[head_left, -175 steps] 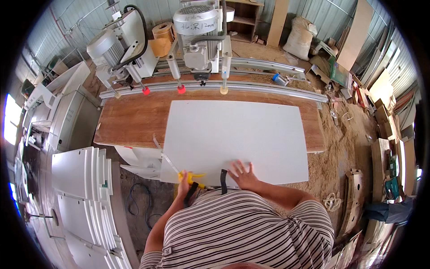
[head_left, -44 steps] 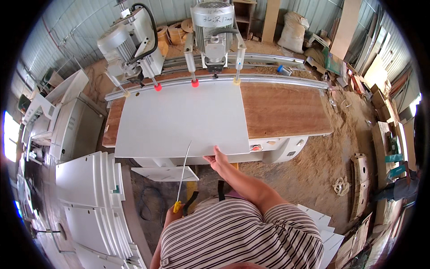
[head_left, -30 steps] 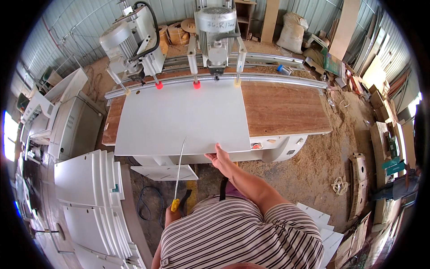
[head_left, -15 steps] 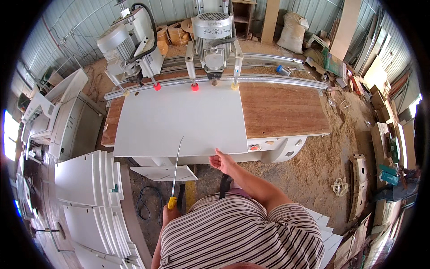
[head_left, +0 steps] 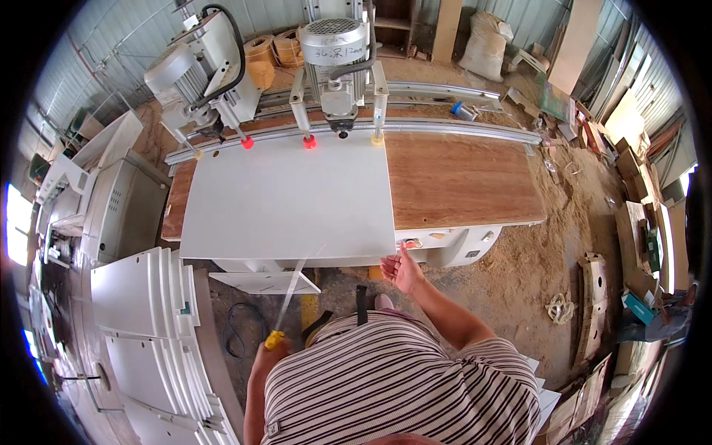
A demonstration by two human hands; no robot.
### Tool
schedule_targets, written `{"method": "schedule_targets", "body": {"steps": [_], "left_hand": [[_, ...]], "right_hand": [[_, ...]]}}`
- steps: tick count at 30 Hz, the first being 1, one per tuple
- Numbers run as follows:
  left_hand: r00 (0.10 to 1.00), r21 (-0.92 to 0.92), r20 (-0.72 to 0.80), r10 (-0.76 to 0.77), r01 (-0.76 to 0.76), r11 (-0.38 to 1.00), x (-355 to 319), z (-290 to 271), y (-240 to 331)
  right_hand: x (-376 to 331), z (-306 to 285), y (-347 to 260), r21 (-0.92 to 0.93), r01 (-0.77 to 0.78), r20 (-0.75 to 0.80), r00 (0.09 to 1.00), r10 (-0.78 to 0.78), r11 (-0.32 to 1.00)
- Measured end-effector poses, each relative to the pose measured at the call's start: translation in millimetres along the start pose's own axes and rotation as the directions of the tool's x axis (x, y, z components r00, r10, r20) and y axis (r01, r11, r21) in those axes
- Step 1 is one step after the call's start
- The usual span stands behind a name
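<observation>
White panel (head_left: 285,196) lies flat on the wooden table (head_left: 460,182), covering its left half, far edge under the drilling machine (head_left: 337,52) at 12 o'clock. Three drill heads with red and yellow tips stand along that far edge. The panel's near edge overhangs the table's front.

Right hand (head_left: 400,271) is at the panel's near right corner, at about 1 o'clock from the person's body. Fingers are spread and open, tips just at the corner edge; whether they touch it cannot be told. Nothing is gripped.

Left hand (head_left: 268,354) is low at 7 o'clock, close to the striped shirt. Its fingers are closed around the yellow handle of a long thin blade tool (head_left: 289,297), whose shaft slants up toward the panel's near edge at 12 o'clock.

A stack of white shaped panels (head_left: 144,319) stands at 9 o'clock on the floor. Sawdust covers the floor at 3 o'clock.
</observation>
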State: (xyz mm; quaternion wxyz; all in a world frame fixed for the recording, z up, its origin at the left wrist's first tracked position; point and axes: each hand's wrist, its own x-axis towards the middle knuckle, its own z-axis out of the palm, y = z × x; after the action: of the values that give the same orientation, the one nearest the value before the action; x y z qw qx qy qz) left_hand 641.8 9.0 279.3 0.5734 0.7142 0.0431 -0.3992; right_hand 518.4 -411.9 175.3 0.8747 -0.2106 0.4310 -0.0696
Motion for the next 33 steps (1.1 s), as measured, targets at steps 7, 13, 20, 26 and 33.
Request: {"method": "schedule_targets", "body": {"steps": [7,13,20,26,33], "left_hand": [[1.000,-0.218,0.009,-0.030,0.031,0.975,-8.1,22.2,27.9],[0.999,0.487,0.051,0.009,-0.033,0.873,16.4,51.9,10.2],[0.950,-0.109,-0.289,-0.114,0.086,0.990,37.9,80.0,13.8],[0.863,-0.233,-0.502,-0.061,-0.066,0.970,39.1,99.7,30.0],[0.949,-0.141,-0.269,0.166,-0.209,0.968,92.3,131.2,-48.9]], "right_hand": [[15.8,-20.9,-10.0,0.016,-0.038,-0.022,0.999,0.038,0.999],[31.5,-23.1,-22.0,-0.081,-0.032,-0.032,0.999,0.030,0.996],[50.2,-26.1,-41.5,-0.193,-0.043,0.033,0.998,0.050,0.980],[47.7,-12.1,-55.3,-0.260,-0.020,0.125,0.991,0.054,0.965],[55.2,-1.8,-60.6,-0.501,0.046,0.140,0.990,0.028,0.864]]}}
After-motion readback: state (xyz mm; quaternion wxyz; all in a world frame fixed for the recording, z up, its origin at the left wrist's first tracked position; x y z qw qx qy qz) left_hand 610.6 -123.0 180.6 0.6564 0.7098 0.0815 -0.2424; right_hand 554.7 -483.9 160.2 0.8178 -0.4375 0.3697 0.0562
